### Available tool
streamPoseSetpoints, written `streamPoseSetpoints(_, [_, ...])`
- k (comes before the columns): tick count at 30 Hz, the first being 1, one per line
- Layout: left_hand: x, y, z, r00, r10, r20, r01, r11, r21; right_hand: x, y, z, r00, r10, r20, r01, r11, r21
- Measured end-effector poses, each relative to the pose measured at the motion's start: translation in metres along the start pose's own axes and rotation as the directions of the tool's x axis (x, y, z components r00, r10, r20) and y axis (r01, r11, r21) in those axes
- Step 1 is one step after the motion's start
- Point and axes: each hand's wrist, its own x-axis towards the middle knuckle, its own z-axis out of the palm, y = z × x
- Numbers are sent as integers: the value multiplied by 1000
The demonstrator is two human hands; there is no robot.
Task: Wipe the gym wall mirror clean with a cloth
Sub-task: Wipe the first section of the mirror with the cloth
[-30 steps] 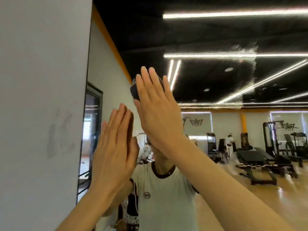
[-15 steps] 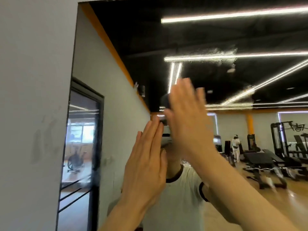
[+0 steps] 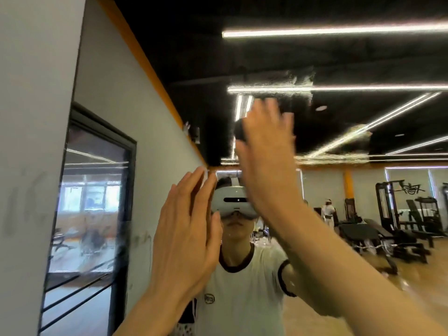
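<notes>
The wall mirror point(image 3: 339, 57) fills most of the view and reflects the gym and me. My right hand point(image 3: 266, 146) is raised with straight fingers, palm pressing a dark cloth point(image 3: 239, 131) flat against the glass. Only the cloth's edges show around the hand. Hazy wipe streaks point(image 3: 278, 84) cross the glass above and to the right of that hand. My left hand point(image 3: 186, 234) is lower and to the left, fingers straight and together, palm towards the mirror and holding nothing.
A plain grey wall point(image 3: 31, 117) borders the mirror's left edge, with faint smudges on it. The reflection shows a dark-framed doorway point(image 3: 97, 202), weight machines and benches point(image 3: 400, 226), a wooden floor and a person standing far back.
My right hand has slid the cloth to the right across the glass. My left hand has moved right as well. More of the mirror's left side is in view.
</notes>
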Motion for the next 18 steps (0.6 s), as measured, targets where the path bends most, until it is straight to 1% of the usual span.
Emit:
streamPoseSetpoints(2, [7,6,4,999,-3,-44,4,1000,17,12,-20,19,985,-171,15,172,979,-108])
streamPoseSetpoints(3, [9,6,5,999,-4,-52,5,1000,20,18,-15,19,979,-203,24,205,968,-144])
streamPoseSetpoints(4, [10,6,6,999,-4,-51,5,1000,23,21,-2,13,983,-177,59,184,970,-160])
streamPoseSetpoints(5, [11,5,6,999,-3,-46,4,1000,27,23,17,2,991,-109,83,120,983,-140])
streamPoseSetpoints(6, [11,5,7,999,-2,-39,3,999,34,22,41,-11,997,-27,74,35,993,-112])
streamPoseSetpoints(9, [11,4,8,999,-6,-40,9,998,67,13,107,-47,978,205,-34,-208,972,-108])
streamPoseSetpoints(11, [11,4,9,999,-4,-41,7,997,79,13,110,-48,951,294,-92,-303,945,-119])
streamPoseSetpoints(12, [11,4,9,999,0,-37,3,996,84,18,95,-43,951,294,-100,-303,947,-104])
streamPoseSetpoints(13, [10,4,9,999,4,-36,-1,996,86,25,76,-35,965,241,-103,-250,964,-89])
streamPoseSetpoints(15, [10,5,9,999,10,-45,-6,996,84,35,34,-10,996,42,-77,-50,993,-106])
streamPoseSetpoints(17, [10,6,9,998,10,-55,-4,996,92,40,6,12,990,-143,8,143,980,-139])
streamPoseSetpoints(18, [10,6,9,998,10,-57,-4,995,97,45,7,12,980,-193,46,198,967,-158])
